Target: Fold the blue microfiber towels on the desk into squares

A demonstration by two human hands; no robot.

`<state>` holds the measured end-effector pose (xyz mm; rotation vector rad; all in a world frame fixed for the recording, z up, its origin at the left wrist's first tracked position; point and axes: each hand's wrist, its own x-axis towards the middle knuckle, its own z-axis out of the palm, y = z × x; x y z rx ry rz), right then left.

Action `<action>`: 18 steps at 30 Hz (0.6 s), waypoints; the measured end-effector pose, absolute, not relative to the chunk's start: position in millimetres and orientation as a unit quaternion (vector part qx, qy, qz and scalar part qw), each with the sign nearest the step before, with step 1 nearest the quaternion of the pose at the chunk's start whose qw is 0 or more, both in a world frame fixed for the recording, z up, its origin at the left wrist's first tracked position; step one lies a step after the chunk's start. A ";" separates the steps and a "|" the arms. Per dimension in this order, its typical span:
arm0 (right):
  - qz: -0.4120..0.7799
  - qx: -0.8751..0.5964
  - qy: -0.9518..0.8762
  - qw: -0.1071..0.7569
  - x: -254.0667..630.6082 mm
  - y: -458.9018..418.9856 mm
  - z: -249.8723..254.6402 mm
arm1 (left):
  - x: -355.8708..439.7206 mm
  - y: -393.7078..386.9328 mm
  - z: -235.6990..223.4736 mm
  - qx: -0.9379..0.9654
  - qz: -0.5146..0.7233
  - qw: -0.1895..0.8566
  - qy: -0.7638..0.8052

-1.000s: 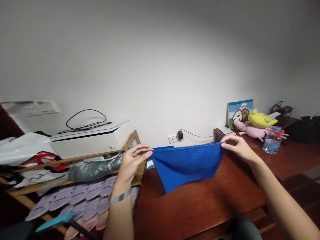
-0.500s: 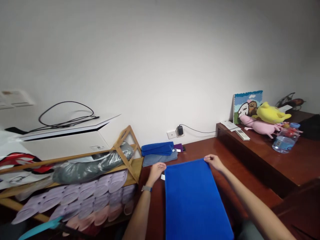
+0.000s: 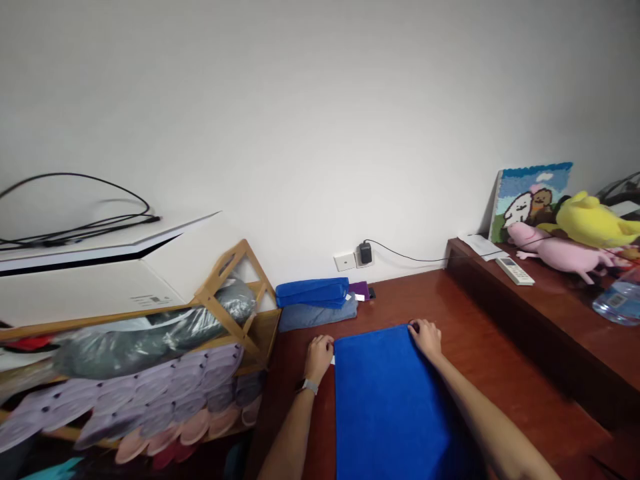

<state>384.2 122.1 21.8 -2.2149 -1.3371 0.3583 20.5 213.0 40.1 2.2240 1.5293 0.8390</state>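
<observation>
Blue rectangular cloth (image 3: 387,400) is lying flat on the reddish-brown wooden surface (image 3: 480,327), near folded blue cloths (image 3: 313,292). The left hand (image 3: 319,357) is curling at its far left corner, the right hand (image 3: 427,339) is pinching the far right one; whether the left is gripping, I can't tell.

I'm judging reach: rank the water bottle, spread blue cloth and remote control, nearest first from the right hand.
1. Spread blue cloth: touching the right hand.
2. Remote control: raised wooden surface, right side.
3. Water bottle: same surface, farther right.
</observation>
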 end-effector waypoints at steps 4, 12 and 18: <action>0.018 -0.775 -0.570 0.272 346.0 113.7 15.0 | 57.9 185.4 33.7 0.807 0.299 0.104 0.498; 0.071 -0.693 -0.703 0.141 285.6 98.4 -7.4 | 127.5 139.3 -8.5 0.881 0.144 -0.002 0.450; 0.109 -0.739 -0.656 0.104 346.0 99.5 10.0 | 73.6 170.7 2.9 0.859 0.081 0.023 0.505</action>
